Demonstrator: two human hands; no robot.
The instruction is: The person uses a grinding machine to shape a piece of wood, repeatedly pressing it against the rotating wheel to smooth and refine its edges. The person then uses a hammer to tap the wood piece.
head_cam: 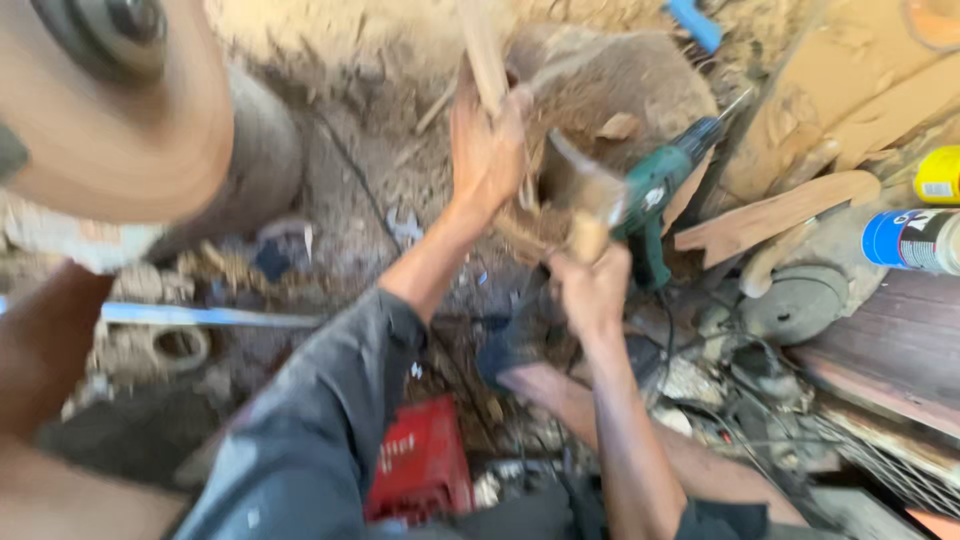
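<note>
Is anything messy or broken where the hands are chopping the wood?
Yes. Sawdust and wood chips cover the ground around the chopping block. A green drill leans against the block near the hatchet, and cables tangle on the floor.

Daylight falls from above and the far side, bright on the sandy ground at the top edge, where the pale sawdust is nearly washed out. The lower half sits in shade, with dark clutter and a dim red box point(420, 470). Motion blur smears the whole frame: the left hand point(487, 150), the stick point(487, 55) and the hatchet head point(580, 185) are streaked and soft. The round wooden disc point(120, 130) at the top left corner is large, close and out of focus. The cans point(915, 240) at the right edge show slight glare.
</note>
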